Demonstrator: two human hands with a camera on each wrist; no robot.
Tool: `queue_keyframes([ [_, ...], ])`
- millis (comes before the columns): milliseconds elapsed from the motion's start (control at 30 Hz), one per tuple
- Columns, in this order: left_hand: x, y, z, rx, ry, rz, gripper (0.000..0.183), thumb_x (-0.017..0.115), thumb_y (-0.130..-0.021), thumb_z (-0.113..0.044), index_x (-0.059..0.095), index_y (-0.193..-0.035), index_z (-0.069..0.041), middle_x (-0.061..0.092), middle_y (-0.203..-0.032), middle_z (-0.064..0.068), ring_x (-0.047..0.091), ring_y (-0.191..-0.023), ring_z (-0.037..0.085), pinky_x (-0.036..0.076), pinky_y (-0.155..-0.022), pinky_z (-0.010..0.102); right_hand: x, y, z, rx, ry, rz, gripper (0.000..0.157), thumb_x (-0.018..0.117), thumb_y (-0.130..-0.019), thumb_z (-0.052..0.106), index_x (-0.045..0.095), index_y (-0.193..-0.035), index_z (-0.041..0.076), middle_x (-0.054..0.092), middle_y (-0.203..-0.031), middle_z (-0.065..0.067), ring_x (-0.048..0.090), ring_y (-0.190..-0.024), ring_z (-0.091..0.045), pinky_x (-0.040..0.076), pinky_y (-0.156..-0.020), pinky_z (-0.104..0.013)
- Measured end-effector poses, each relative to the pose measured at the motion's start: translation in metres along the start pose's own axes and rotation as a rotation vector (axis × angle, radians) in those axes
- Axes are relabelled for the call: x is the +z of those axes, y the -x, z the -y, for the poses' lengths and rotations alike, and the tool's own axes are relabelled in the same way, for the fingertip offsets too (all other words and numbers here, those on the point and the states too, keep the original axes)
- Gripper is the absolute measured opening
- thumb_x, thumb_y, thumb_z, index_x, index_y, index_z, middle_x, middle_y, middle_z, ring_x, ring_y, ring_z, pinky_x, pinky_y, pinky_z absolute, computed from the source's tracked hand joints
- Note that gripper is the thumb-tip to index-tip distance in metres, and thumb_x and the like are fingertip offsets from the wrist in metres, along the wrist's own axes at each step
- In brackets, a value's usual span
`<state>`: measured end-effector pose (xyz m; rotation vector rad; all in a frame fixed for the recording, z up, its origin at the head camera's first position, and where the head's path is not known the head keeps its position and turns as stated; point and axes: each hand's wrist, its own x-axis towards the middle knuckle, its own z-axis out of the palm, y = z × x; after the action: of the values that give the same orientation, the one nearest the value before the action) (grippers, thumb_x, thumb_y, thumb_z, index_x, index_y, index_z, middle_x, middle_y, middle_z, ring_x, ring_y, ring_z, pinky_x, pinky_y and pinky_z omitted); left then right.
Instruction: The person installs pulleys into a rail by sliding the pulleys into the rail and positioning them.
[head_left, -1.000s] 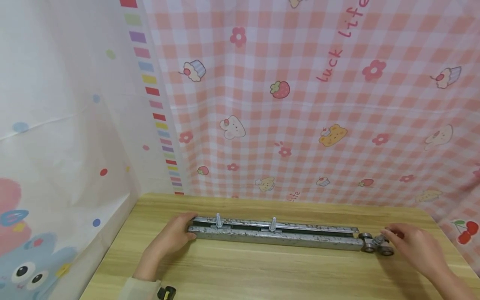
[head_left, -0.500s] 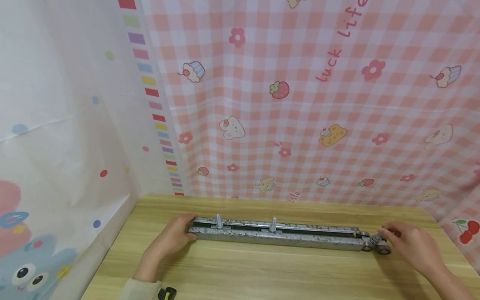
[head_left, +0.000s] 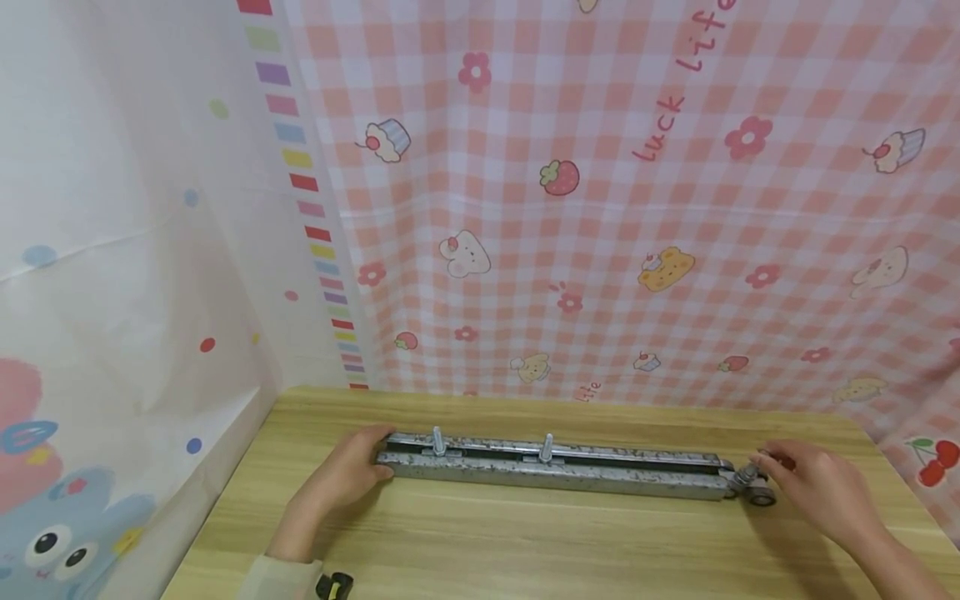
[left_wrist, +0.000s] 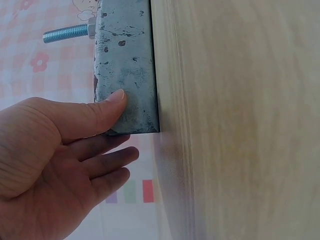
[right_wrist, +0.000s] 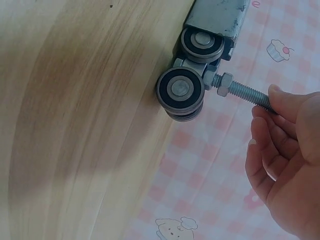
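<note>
A scuffed grey metal rail (head_left: 600, 477) with a slot along its top lies across the wooden table. My left hand (head_left: 347, 468) grips its left end, thumb on the near side wall in the left wrist view. At the opposite end, a roller trolley (right_wrist: 181, 90) with black-sealed bearing wheels has its leading wheels partly inside the rail's opening. A threaded bolt with nuts (right_wrist: 245, 92) sticks up from the trolley. My right hand (head_left: 825, 483) pinches this bolt's tip between thumb and fingers. Two upright bolts (head_left: 438, 442) stand in the slot, nearer the left end.
The wooden tabletop (head_left: 510, 550) reaches back to a pink checked cloth (head_left: 525, 250). White printed cloth (head_left: 150, 250) hangs at the left. A small black and yellow object (head_left: 334, 587) sits by the left sleeve at the bottom edge.
My right hand has moved left, carrying the trolley, whose leading wheels have passed from just outside the rail's right end into it. The left hand and rail have stayed in place.
</note>
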<state>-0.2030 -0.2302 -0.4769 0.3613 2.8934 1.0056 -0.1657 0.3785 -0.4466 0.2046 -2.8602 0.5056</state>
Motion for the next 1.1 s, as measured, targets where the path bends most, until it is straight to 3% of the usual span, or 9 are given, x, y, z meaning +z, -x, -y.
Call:
queue_keyframes([
  [467, 0.000, 0.000, 0.000, -0.002, 0.000, 0.002, 0.051, 0.077, -0.087, 0.008, 0.061, -0.136, 0.008, 0.063, -0.137, 0.025, 0.058, -0.129, 0.042, 0.048, -0.110, 0.058, 0.000, -0.007, 0.005, -0.008, -0.017, 0.045, 0.022, 0.072, -0.100, 0.017, 0.076, -0.109, -0.003, 0.076, -0.088, -0.009, 0.065, -0.066, -0.016, 0.051, -0.051, -0.033],
  [800, 0.001, 0.000, -0.001, -0.004, 0.001, -0.005, 0.050, 0.078, -0.086, 0.009, 0.063, -0.134, 0.007, 0.065, -0.134, 0.023, 0.060, -0.127, 0.040, 0.049, -0.108, 0.057, 0.006, -0.006, 0.014, -0.042, -0.055, 0.009, 0.017, 0.074, -0.099, 0.016, 0.078, -0.106, 0.001, 0.076, -0.087, -0.005, 0.058, -0.061, -0.003, 0.045, -0.048, -0.025],
  [1100, 0.001, -0.001, -0.001, 0.010, 0.009, -0.010, 0.048, 0.079, -0.084, 0.009, 0.066, -0.130, 0.004, 0.069, -0.127, 0.019, 0.064, -0.121, 0.036, 0.051, -0.106, 0.055, 0.008, -0.008, 0.020, -0.013, -0.082, 0.045, 0.022, 0.072, -0.101, 0.018, 0.077, -0.110, -0.001, 0.074, -0.086, -0.004, 0.059, -0.061, -0.009, 0.044, -0.048, -0.026],
])
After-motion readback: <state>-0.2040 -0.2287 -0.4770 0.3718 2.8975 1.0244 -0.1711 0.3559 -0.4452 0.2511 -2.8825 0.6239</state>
